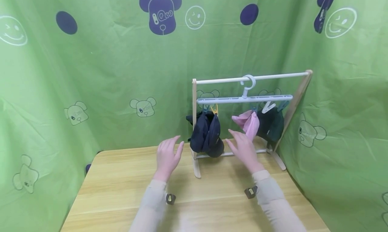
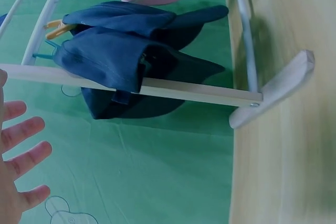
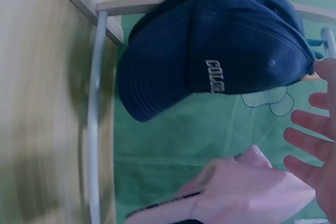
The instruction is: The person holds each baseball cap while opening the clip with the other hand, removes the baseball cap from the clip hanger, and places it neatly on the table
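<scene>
My left hand [image 1: 167, 158] hovers over the table, left of a wooden rack, fingers spread and holding nothing. The right hand [image 1: 245, 150] is raised before the rack between the dark navy caps [image 1: 209, 134] and a pink cap [image 1: 251, 122], its fingers relaxed and empty. In the right wrist view its thumb appears close to a navy cap [image 3: 241, 40] with white lettering; contact cannot be told. Clips hold the caps on a light blue hanger [image 1: 224, 100]. At the hanger's right end hangs a dark green cap [image 1: 276, 126], beside a white clip [image 1: 268, 107].
The hanger hooks over the rack's white top bar [image 1: 279, 76]. The rack's wooden feet [image 1: 196, 168] stand on the light wood table [image 1: 121, 188], toward its back right. Green printed cloth [image 1: 100, 73] surrounds the table behind and at both sides.
</scene>
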Tool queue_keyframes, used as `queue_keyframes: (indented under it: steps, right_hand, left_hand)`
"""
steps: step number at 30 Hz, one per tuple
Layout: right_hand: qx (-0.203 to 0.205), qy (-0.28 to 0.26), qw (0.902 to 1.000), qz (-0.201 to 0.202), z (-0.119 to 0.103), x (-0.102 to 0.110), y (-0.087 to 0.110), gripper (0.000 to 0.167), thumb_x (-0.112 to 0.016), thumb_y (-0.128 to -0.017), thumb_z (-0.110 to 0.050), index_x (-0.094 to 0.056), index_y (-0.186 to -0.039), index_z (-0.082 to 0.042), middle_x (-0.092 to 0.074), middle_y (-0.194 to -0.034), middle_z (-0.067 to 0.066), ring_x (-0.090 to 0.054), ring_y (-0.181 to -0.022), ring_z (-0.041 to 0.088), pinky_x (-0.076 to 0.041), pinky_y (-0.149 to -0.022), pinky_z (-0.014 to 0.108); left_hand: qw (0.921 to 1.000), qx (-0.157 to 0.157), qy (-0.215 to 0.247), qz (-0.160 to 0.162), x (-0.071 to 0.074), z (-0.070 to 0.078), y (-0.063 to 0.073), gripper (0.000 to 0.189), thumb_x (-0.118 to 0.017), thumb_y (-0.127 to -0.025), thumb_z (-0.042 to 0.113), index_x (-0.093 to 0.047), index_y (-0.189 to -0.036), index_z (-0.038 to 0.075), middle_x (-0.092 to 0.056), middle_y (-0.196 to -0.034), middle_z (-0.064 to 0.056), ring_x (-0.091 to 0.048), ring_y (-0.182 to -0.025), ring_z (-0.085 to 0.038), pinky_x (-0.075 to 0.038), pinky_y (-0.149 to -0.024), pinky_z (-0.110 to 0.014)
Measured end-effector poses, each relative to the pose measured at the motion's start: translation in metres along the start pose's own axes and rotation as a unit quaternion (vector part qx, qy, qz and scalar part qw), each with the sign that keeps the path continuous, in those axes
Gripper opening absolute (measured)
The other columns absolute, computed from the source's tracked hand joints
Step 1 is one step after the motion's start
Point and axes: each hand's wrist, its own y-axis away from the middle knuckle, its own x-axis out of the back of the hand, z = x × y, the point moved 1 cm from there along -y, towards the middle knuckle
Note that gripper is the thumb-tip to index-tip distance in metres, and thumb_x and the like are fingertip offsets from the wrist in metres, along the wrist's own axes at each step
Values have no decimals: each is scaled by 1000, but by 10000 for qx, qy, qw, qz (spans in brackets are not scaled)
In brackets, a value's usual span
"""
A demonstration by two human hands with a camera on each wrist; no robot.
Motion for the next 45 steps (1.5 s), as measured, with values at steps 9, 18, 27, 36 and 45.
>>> queue_keyframes:
  steps: [9, 18, 27, 36, 45]
  right_hand:
    - [171, 111, 9990, 395, 13, 20, -10, 46, -70, -89, -24, -60, -128, -3, -68, -117, 18, -66, -100, 34, -52, -88, 49]
    - [252, 214, 9966, 757, 22, 41, -18, 42, -71, -86, -19, -62, -124, -2, -69, -106, 19, -63, -91, 36, -51, -80, 52]
    - [361, 410, 9884, 1420, 41, 65, -29, 46, -70, -82, -17, -62, -124, 2, -64, -118, 26, -59, -107, 44, -49, -88, 58]
    - [-31, 693, 9810, 1813, 60, 91, -43, 46, -66, -89, -23, -58, -129, -1, -63, -121, 27, -57, -112, 46, -47, -95, 60]
    - [-342, 705, 9781, 1931, 81, 114, -69, 52, -57, -95, -32, -50, -138, -4, -56, -134, 24, -49, -125, 45, -39, -107, 59]
  left_hand:
    - [9999, -99, -24, -31, -2, 7, -18, 36, -55, -98, 36, -65, -122, 12, -71, -117, -7, -66, -106, -26, -50, -97, -44]
    - [9998, -135, 9, -111, 2, 15, -33, 36, -53, -98, 36, -64, -124, 13, -70, -118, -7, -64, -108, -26, -49, -98, -45]
    - [9994, -320, -43, -142, 8, 27, -54, 39, -51, -98, 39, -62, -125, 13, -68, -121, -8, -61, -114, -26, -46, -104, -45]
    - [9984, -511, 225, -34, 7, 43, -68, 41, -53, -97, 37, -61, -127, 10, -63, -129, -12, -55, -125, -29, -39, -113, -46]
    - [9980, -565, 276, -58, 13, 61, -88, 47, -52, -97, 39, -56, -135, 11, -52, -144, -13, -43, -139, -30, -28, -120, -49]
